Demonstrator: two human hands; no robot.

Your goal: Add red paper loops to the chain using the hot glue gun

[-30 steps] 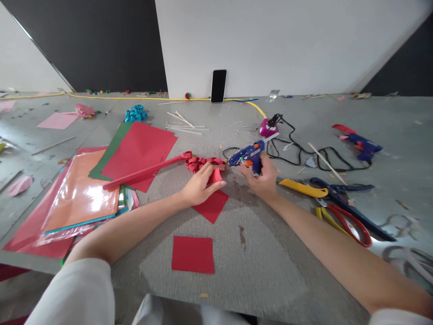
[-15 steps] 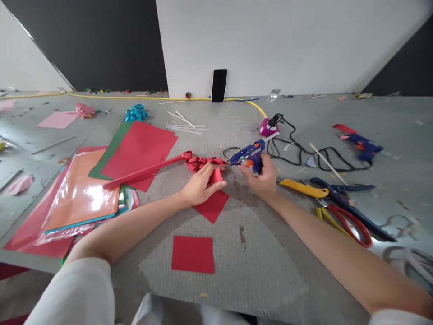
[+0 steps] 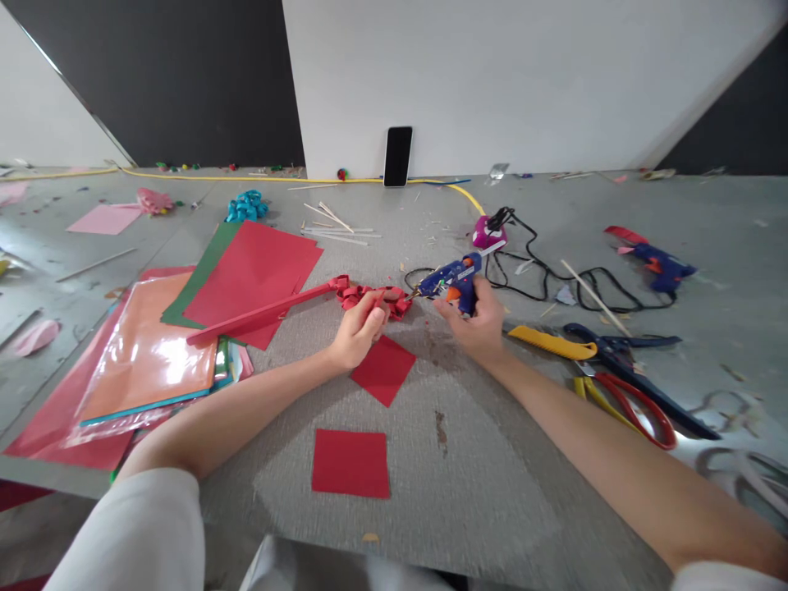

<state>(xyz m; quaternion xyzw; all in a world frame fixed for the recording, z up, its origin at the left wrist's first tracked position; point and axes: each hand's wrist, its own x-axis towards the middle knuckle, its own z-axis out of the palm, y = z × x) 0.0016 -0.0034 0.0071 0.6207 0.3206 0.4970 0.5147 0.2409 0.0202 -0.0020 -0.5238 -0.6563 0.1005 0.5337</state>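
Observation:
My left hand (image 3: 355,332) pinches the red paper curl chain (image 3: 368,297), which joins a long red paper strip (image 3: 258,313) running off to the left. My right hand (image 3: 475,316) grips a blue glue gun (image 3: 451,279) whose nozzle points left, close to the chain's right end. Two red paper squares lie on the grey mat: one (image 3: 383,368) just under my left hand, the other (image 3: 350,463) nearer to me.
Stacked red, green and orange sheets (image 3: 185,320) lie at the left. Scissors and a yellow cutter (image 3: 607,369) lie at the right, with a second glue gun (image 3: 656,261) and black cables (image 3: 554,275) behind. A phone (image 3: 397,156) leans on the white board. Sticks (image 3: 336,226) lie scattered.
My left hand has folded down onto the paper chain, fingers now curled over it. The glue gun has shifted slightly left and tipped closer to the chain.

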